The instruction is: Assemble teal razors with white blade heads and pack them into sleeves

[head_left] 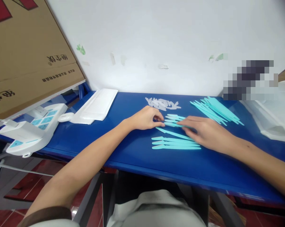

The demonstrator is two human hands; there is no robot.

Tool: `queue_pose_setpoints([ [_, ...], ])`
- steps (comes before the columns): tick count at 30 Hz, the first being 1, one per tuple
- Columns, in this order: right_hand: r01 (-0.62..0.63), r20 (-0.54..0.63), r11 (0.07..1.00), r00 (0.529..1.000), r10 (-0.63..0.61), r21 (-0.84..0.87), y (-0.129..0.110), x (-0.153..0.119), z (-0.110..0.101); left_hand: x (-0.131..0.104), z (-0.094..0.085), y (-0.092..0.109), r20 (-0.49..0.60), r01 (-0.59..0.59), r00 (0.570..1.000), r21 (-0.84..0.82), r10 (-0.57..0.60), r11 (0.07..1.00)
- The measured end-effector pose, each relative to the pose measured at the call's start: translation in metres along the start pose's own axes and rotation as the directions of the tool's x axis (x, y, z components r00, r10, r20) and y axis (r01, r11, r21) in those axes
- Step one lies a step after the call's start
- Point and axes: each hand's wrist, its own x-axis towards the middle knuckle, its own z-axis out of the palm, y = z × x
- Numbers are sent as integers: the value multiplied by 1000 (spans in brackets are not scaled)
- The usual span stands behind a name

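Slim turquoise eyebrow razors lie on the blue table. Fingers of my right hand point(201, 129) are closed round the handle of an eyebrow razor point(172, 124). At its blade end, the thumb and forefinger of my left hand point(148, 118) pinch the tip; whether a cap is between them is too small to tell. Just behind lie a few more razors point(172, 116). Nearer me, one slanted razor point(172, 133) and a row of several razors point(175, 146) rest on the table. Beyond my hands is a heap of small translucent caps point(162, 103).
A pile of turquoise razors point(215, 110) lies at the back right, by clear plastic bags point(272, 116). On the left are white padded sheets point(97, 105), a white power strip point(50, 126) with plugged-in adapters, and a large cardboard box point(31, 47). A white wall point(156, 41) bounds the blue table point(130, 157).
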Motion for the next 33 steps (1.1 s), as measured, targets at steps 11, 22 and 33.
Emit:
queue_pose_setpoints([
  [11, 16, -6, 998, 1000, -15, 64, -1, 0, -4, -2, -3, -2, 37, -7, 999, -128, 12, 992],
  [22, 5, -42, 982, 999, 3, 190, 4, -1, 0, 0, 10, 1, -36, 1, 999, -141, -6, 990],
  [33, -90, -5, 991, 996, 90, -101, -1, -1, 3, -6, -16, -23, -88, 230, 972, 157, -218, 961],
])
